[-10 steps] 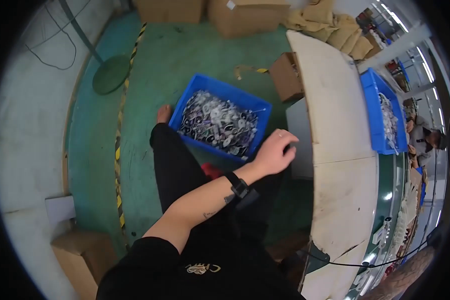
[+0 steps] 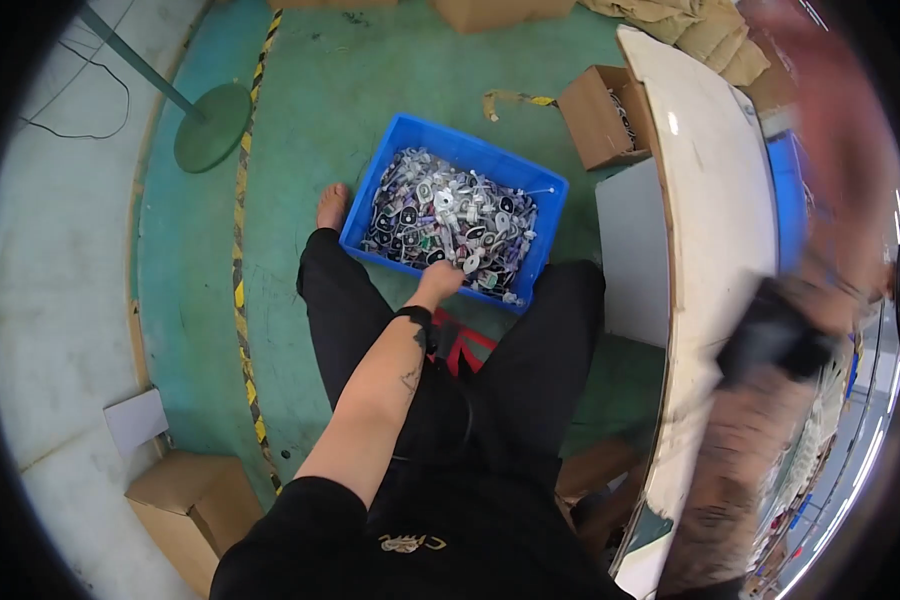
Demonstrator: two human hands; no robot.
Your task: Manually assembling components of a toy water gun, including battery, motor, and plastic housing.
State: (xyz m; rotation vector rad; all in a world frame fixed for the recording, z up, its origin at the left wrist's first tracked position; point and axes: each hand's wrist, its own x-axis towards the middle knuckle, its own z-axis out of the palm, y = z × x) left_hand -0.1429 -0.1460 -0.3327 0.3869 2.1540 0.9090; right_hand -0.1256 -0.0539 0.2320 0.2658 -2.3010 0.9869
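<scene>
On the floor between my legs stands a blue plastic bin [image 2: 470, 153], filled with small white, grey, black and purple plastic pieces [image 2: 448, 205]. Over its near edge reaches my left hand [image 2: 440, 281], fingers curled down among the pieces. A pale piece with a dark part lies right by the fingertips; what is between the fingers is hidden. Far to the right, my right hand [image 2: 840, 130] is raised beyond the white-topped table and smeared by motion. A dark band shows on that forearm, and whether the hand holds anything does not show.
The white tabletop [image 2: 720, 170] runs along my right, a blue bin [image 2: 788, 185] partly behind my arm. An open cardboard box [image 2: 600, 115] stands by a grey panel [image 2: 630, 250]. A round green base with a pole [image 2: 215, 128] stands left; another cardboard box [image 2: 195, 500] sits lower left.
My left hand has moved down and left from beside the table to the bin's near edge. My right arm has swung up into view on the right. The whole view has shifted a little.
</scene>
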